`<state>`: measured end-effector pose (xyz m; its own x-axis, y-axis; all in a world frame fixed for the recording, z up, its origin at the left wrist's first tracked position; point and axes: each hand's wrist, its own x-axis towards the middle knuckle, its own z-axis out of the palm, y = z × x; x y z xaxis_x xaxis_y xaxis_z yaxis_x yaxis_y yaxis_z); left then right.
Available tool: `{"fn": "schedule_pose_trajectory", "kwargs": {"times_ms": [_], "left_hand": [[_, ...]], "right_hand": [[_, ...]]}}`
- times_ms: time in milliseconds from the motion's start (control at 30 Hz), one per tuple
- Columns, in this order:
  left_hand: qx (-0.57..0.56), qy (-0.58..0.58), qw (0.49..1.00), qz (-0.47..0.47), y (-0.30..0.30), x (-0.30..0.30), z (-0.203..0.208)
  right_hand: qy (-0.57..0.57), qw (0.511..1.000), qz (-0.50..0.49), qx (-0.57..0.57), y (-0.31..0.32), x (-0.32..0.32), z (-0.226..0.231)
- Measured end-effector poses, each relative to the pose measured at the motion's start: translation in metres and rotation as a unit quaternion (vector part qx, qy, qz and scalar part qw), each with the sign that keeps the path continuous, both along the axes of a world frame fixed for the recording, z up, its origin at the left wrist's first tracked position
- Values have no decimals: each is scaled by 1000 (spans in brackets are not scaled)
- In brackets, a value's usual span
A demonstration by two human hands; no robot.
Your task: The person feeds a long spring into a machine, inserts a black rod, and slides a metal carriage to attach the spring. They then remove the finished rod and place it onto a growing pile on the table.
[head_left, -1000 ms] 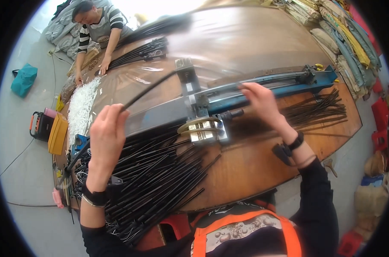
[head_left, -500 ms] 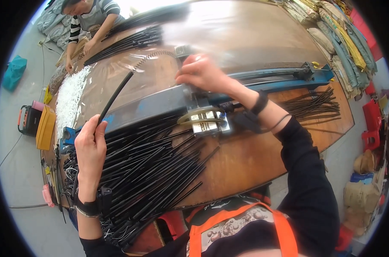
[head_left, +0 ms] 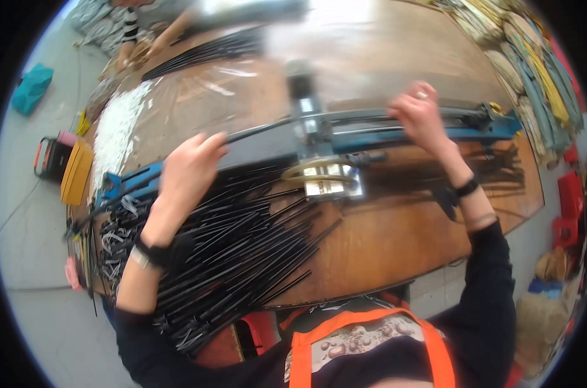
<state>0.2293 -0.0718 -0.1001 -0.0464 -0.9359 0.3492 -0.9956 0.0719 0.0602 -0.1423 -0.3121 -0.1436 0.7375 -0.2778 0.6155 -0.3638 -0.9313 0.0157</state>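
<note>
My left hand [head_left: 193,169] is closed round a long thin black tube [head_left: 258,131]. The tube lies along the grey top of a blue metal bench rig [head_left: 258,147], its right part running to the upright clamp head [head_left: 311,123]. Its other end trails down left past my wrist. To the right of the head, my right hand [head_left: 419,115] is held above the rig's rails with fingers pinched together; blur hides what is between them. In front of the head sits a small bright metal block [head_left: 332,183] with a looped yellowish hose [head_left: 296,173].
Many black tubes [head_left: 235,239] are piled on the near table. White short pieces [head_left: 115,136] lie heaped at the left, beside a yellow bin [head_left: 77,173]. Another person's arm [head_left: 167,35] works at the far left. Stacked sacks [head_left: 532,84] stand at the right.
My right hand has moved right, past the clamp head. My left hand has moved right, and the tube, raised before with a coiled spring at its tip, now lies low along the rig; the spring no longer shows.
</note>
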Motion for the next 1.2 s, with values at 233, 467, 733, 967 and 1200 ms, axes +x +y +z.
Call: {"fn": "schedule_pose_trajectory", "kwargs": {"times_ms": [233,467,733,967,1200], "left_hand": [[3,71,994,-89,-72,-36,-38],[-22,124,988,-91,-72,-34,-37],[-52,179,979,-78,-68,-38,-46],[35,114,992,-38,-82,-38,-48],[34,83,996,-28,-91,-49,-46]], "right_hand": [[-16,996,-88,28,-3,-47,-8],[-44,993,-75,84,-2,-31,-13],[-49,991,-94,80,4,-33,-18],[-54,994,-91,-5,46,-19,-3],[-43,993,-35,100,89,-24,-29]]}}
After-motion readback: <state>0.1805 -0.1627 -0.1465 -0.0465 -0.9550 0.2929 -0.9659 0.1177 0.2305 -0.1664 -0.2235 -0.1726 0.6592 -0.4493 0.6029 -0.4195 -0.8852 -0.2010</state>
